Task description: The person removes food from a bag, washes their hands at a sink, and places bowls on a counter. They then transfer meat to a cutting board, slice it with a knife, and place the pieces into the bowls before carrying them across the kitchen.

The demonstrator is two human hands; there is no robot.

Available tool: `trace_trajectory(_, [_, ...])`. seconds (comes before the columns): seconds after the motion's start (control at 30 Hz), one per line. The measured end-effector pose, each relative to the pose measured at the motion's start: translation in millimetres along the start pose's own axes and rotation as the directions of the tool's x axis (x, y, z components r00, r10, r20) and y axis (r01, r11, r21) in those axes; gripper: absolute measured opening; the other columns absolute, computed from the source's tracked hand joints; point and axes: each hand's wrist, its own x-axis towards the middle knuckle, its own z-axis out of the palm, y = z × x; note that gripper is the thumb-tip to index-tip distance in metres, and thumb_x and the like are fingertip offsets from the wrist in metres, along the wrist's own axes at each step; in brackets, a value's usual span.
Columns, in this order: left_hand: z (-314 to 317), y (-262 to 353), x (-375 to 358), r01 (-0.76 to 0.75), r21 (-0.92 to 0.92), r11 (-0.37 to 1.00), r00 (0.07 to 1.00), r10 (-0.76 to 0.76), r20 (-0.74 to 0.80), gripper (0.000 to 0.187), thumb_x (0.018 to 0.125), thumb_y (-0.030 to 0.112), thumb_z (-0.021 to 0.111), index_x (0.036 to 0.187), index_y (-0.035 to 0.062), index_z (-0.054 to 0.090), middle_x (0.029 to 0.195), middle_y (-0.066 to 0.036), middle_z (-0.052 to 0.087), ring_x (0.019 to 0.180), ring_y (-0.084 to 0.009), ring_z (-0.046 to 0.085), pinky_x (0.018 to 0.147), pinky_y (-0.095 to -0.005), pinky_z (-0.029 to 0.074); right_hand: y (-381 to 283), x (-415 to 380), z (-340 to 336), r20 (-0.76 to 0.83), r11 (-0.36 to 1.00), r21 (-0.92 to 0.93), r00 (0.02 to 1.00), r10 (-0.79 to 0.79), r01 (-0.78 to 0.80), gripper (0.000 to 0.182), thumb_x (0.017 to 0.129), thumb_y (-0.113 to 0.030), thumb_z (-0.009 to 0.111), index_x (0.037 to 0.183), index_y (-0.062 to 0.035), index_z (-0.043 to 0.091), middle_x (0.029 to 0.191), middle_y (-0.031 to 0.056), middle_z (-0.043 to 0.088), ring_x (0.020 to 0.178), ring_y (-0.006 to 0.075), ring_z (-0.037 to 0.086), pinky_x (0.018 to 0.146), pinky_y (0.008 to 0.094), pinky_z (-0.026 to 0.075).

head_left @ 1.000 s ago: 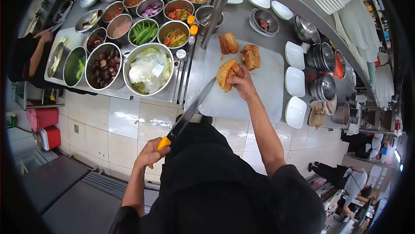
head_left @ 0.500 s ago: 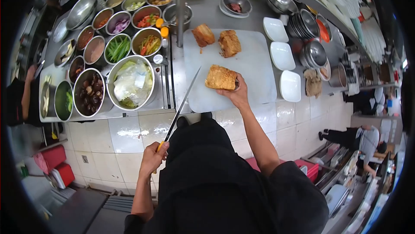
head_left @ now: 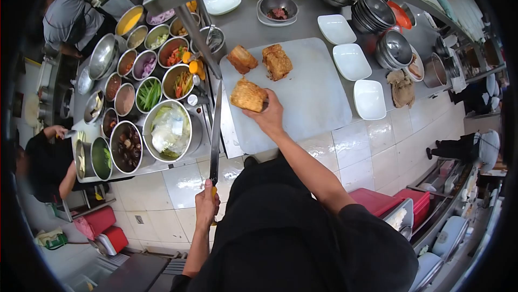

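My left hand is closed around the yellow handle of a long knife. Its blade points away from me, just left of the white cutting board. On the board's left side, my right hand grips a golden, crisp-skinned block of roast pork from its right and near side. Beyond it lie two more browned pieces, a smaller pork chunk and a larger pork block. Neither of these is touched by a hand.
Left of the board stand several metal tubs, including one with a plastic bag over leaves. White dishes line the board's right. A metal shelf post rises near its far left corner. Co-workers stand on both sides.
My right hand has carried the pork block leftward across the board, close to the other pieces. The knife has swung to point more straight ahead. The whole view has shifted and turned slightly.
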Motion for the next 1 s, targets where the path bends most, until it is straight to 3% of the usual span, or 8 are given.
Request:
trace_trajectory(0.07, [3,5,-5,-0.019,0.017,1.0,0.999,0.02,-0.037,0.065,0.09,0.065,0.045,0.064,0.0048,0.05,0.05,0.0,0.044,0.037,-0.0071,0.036,0.034,-0.0236,0.025,-5,6,5,0.011,0.991,-0.124,0.999,-0.038,0.039,0.077,0.06,-0.025,0.087,0.122,-0.0003,0.049,0.119,0.0197,0.055,0.112,0.0365,0.05,0.096,0.0429,0.041])
trace_trajectory(0.2, [11,10,-17,-0.057,0.037,0.998,0.993,0.061,-0.099,0.066,0.09,0.064,0.044,0.062,0.0043,0.049,0.049,0.0,0.044,0.038,-0.0073,0.037,0.036,-0.0241,0.026,-18,20,-23,-0.066,0.921,-0.293,0.956,-0.286,0.255,0.076,0.063,-0.029,0.086,0.121,0.0026,0.048,0.116,0.0203,0.055,0.111,0.0345,0.051,0.095,0.0416,0.043])
trace_trajectory(0.27, [13,5,-23,-0.069,0.045,0.997,0.993,0.073,-0.097,0.066,0.091,0.063,0.044,0.063,0.0042,0.05,0.049,0.0,0.043,0.039,-0.0072,0.037,0.037,-0.0241,0.027,-18,41,-36,-0.335,0.903,-0.405,0.895,-0.293,0.144,0.085,0.06,-0.029,0.086,0.125,0.0045,0.044,0.118,0.0215,0.053,0.112,0.0383,0.048,0.097,0.0458,0.039])
trace_trajectory(0.4, [29,3,-35,-0.064,0.009,0.998,0.994,0.064,-0.091,0.062,0.092,0.059,0.046,0.061,0.0057,0.049,0.048,0.001,0.041,0.04,-0.0067,0.037,0.038,-0.0236,0.026,-15,90,-37,-0.382,0.893,-0.45,0.903,-0.198,0.005,0.076,0.06,-0.023,0.084,0.122,0.0023,0.048,0.111,0.0198,0.056,0.109,0.0372,0.05,0.094,0.0445,0.042])
trace_trajectory(0.47, [37,10,-42,-0.073,0.029,0.997,0.994,0.075,-0.078,0.061,0.093,0.058,0.047,0.061,0.0061,0.049,0.048,0.002,0.041,0.04,-0.0064,0.036,0.038,-0.0236,0.026,2,105,-50,-0.09,0.948,-0.314,0.992,-0.089,0.057,0.067,0.06,-0.017,0.08,0.118,-0.0002,0.052,0.108,0.0186,0.058,0.106,0.0361,0.053,0.092,0.0422,0.044])
trace_trajectory(0.67, [54,20,-50,-0.131,0.143,0.981,0.991,0.132,0.001,0.058,0.097,0.05,0.045,0.062,0.004,0.051,0.051,0.002,0.041,0.046,-0.006,0.035,0.043,-0.0243,0.027,14,65,-127,0.12,0.931,-0.298,0.976,-0.183,0.211,0.063,0.06,-0.014,0.078,0.117,-0.0031,0.053,0.109,0.0158,0.059,0.102,0.0347,0.058,0.089,0.0394,0.048])
trace_trajectory(0.8, [75,37,-52,-0.128,0.255,0.958,0.991,0.115,0.063,0.059,0.097,0.05,0.044,0.063,0.0024,0.053,0.053,0.001,0.042,0.048,-0.0072,0.037,0.046,-0.0254,0.029,20,30,-154,0.144,0.934,-0.261,0.966,-0.214,0.246,0.063,0.061,-0.013,0.078,0.118,-0.0044,0.053,0.108,0.0147,0.058,0.101,0.0327,0.059,0.087,0.0381,0.049])
trace_trajectory(1.0, [95,43,-47,-0.181,0.418,0.89,0.98,0.129,0.151,0.063,0.098,0.051,0.041,0.072,-0.0041,0.058,0.058,-0.009,0.053,0.057,-0.0146,0.05,0.056,-0.0318,0.042,22,25,-156,0.102,0.959,-0.146,0.968,-0.231,0.244,0.064,0.061,-0.011,0.078,0.119,-0.0054,0.051,0.114,0.0146,0.054,0.102,0.0312,0.057,0.087,0.038,0.049])
